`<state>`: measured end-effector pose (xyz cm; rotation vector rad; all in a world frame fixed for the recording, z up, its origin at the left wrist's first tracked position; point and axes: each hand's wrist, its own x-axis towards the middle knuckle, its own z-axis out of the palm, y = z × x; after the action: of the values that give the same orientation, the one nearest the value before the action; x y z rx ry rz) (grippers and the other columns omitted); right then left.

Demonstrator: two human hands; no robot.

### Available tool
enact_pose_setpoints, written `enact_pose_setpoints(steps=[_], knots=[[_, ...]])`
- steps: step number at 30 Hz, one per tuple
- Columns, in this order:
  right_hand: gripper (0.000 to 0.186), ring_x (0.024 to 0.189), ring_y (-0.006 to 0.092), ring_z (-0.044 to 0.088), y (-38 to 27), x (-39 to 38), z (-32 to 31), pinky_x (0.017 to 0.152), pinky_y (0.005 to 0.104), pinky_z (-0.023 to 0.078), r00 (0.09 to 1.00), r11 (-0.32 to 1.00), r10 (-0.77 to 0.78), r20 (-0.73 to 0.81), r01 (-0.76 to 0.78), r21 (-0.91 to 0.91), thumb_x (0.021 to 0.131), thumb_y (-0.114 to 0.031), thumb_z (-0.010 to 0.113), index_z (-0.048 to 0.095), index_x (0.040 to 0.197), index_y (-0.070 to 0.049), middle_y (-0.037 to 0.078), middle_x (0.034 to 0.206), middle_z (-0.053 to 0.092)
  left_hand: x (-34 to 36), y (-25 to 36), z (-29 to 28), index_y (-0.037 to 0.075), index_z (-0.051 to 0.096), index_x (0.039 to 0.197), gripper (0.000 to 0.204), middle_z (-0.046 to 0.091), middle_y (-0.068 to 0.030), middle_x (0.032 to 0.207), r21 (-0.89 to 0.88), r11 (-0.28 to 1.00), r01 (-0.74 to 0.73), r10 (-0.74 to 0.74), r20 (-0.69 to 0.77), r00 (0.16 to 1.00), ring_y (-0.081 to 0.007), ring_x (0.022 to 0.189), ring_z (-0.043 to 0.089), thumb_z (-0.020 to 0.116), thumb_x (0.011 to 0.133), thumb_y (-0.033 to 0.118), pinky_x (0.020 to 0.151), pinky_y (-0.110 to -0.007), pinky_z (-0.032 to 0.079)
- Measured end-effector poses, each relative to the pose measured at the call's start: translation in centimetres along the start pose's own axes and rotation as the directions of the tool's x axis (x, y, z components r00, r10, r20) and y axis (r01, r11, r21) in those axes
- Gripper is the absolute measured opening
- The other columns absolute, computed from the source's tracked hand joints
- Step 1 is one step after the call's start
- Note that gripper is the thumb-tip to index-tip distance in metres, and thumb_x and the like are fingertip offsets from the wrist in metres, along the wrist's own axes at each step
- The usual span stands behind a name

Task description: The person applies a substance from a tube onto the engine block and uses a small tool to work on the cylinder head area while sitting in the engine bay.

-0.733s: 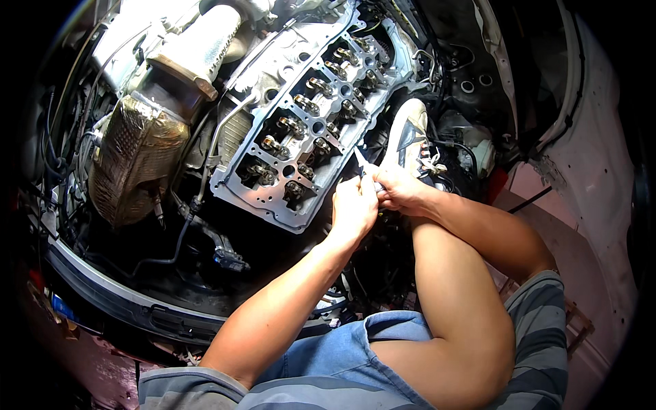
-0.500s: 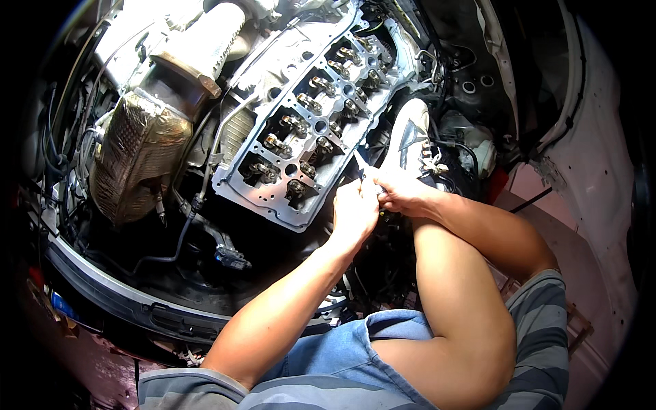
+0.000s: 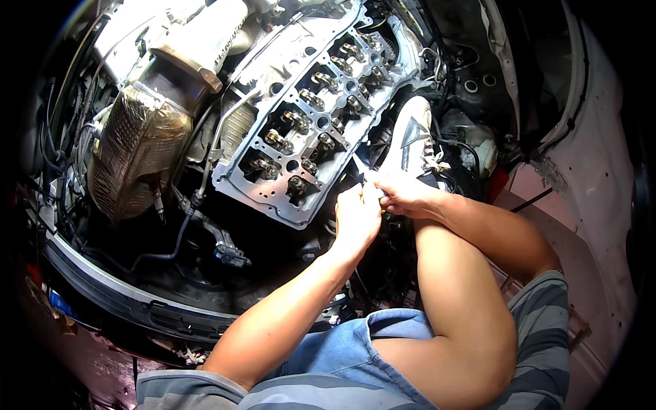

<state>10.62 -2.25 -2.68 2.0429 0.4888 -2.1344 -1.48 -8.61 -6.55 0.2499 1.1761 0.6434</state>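
Observation:
My left hand (image 3: 358, 210) and my right hand (image 3: 406, 193) are closed together beside the lower right edge of a bare cylinder head (image 3: 272, 194). Between their fingers is a small thing with a pale pointed tip (image 3: 359, 164), aimed up toward the metal edge. Its body is mostly covered by my fingers, so its kind cannot be made out. Rows of rocker arms (image 3: 298, 121) show in the open bays of the cylinder head. My right wrist lies just above my bent knee.
A white shoe (image 3: 414, 133) on my foot rests in the engine bay right of the cylinder head. On the left are a foil-wrapped heat shield (image 3: 137, 154) and a metal pipe (image 3: 220, 140). The car's front edge (image 3: 130, 292) curves below; a pale fender (image 3: 588, 171) stands right.
Both hands stay joined at nearly the same spot, with only a slight shift of the left hand and forearm. The pale tip is still between them.

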Motion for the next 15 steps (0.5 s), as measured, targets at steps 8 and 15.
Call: enact_pose_setpoints(steps=[8,15], knots=[[0.031,0.042,0.0043,0.029,0.1,-0.2,0.1,0.040,0.0192,0.023,0.997,0.997,0.077,0.019,-0.076,-0.027,0.094,-0.039,0.052,0.056,0.079,-0.012,-0.006,0.054,0.040,-1.1,0.4,-0.1,-0.005,0.060,0.078,0.033,0.064,-0.0187,0.070,0.049,0.999,0.006,-0.003,-0.043,0.999,-0.0229,0.064,0.064,0.049,0.091,0.023,0.063,-0.036,0.047],[0.031,0.045,0.0047,0.027,-0.1,-0.8,0.5,0.041,0.0207,0.019,0.997,0.996,0.066,0.039,-0.063,-0.063,0.093,-0.038,0.053,0.056,0.077,-0.012,-0.004,0.057,0.041,-1.8,0.3,-0.1,-0.005,0.060,0.079,0.033,0.064,-0.0182,0.070,0.042,0.999,0.034,-0.032,-0.057,0.998,-0.0227,0.065,0.064,0.048,0.092,0.023,0.062,-0.036,0.047]])
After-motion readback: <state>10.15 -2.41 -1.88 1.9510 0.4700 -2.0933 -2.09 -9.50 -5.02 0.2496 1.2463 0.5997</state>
